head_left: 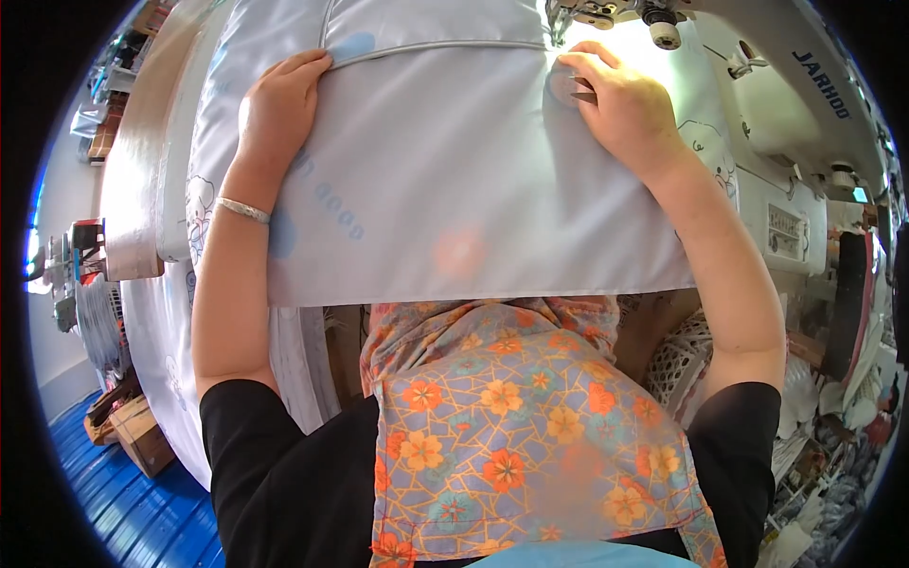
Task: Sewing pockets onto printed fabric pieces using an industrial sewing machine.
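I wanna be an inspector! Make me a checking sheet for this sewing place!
Surface: mostly hidden under pale printed fabric
Sewing things: fabric with a raised seam; sewing machine at upper right
Clutter: cardboard box at lower left; white mesh basket at lower right
Hands: left hand on the fabric by the seam; right hand near the seam's right end, holding a small dark pointed tool
Cables: nothing seen clearly
Surroundings: blue ribbed floor at lower left

Site type: sewing workshop. Indicators: a sewing machine [800,47] beyond and to the right of the right hand [625,104]; a wide, pale fabric panel [454,170] beneath that hand and the left hand [282,102].
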`<state>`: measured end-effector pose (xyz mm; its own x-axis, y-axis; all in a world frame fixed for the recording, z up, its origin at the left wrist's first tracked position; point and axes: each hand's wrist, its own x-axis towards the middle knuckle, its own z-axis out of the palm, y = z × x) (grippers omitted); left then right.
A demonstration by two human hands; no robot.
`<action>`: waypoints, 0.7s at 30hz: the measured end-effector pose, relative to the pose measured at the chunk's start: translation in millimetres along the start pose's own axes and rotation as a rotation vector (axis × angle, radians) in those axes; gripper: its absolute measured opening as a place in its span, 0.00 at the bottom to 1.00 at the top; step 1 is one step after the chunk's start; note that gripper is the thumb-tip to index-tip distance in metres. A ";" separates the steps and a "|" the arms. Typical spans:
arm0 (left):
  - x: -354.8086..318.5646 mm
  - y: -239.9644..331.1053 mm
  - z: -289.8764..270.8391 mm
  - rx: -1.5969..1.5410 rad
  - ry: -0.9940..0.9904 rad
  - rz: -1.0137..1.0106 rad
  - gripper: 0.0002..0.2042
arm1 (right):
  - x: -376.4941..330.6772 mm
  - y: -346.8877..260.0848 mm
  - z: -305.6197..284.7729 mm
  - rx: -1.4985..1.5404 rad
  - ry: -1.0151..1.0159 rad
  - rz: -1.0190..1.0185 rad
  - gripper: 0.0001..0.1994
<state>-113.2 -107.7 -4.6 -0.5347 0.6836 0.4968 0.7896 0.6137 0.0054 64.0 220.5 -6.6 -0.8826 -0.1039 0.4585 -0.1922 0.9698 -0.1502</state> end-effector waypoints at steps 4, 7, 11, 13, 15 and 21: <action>3.6 -4.0 4.8 -0.003 -0.014 0.009 0.12 | -0.7 12.1 0.1 0.038 0.004 0.009 0.13; 4.9 -5.3 5.1 -0.027 -0.003 0.009 0.12 | -6.2 17.5 -5.6 0.140 0.007 0.026 0.13; 1.6 -1.0 -1.2 -0.034 -0.015 -0.021 0.12 | -20.2 15.6 -21.8 0.194 0.087 -0.042 0.10; -4.4 1.5 -6.7 -0.062 -0.026 -0.023 0.12 | -29.9 9.6 -33.2 0.206 0.155 -0.036 0.10; -15.0 2.0 -13.1 -0.117 -0.048 -0.052 0.13 | -39.1 -0.2 -45.3 0.241 0.106 0.093 0.12; -36.8 -12.7 -31.6 -0.221 -0.069 -0.133 0.15 | -21.2 -41.6 -65.6 0.170 -0.183 0.135 0.16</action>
<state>-94.0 -153.2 4.5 -0.6518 0.6324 0.4185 0.7532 0.6040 0.2605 118.8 196.8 47.3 -0.9650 -0.0299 0.2605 -0.1235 0.9282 -0.3510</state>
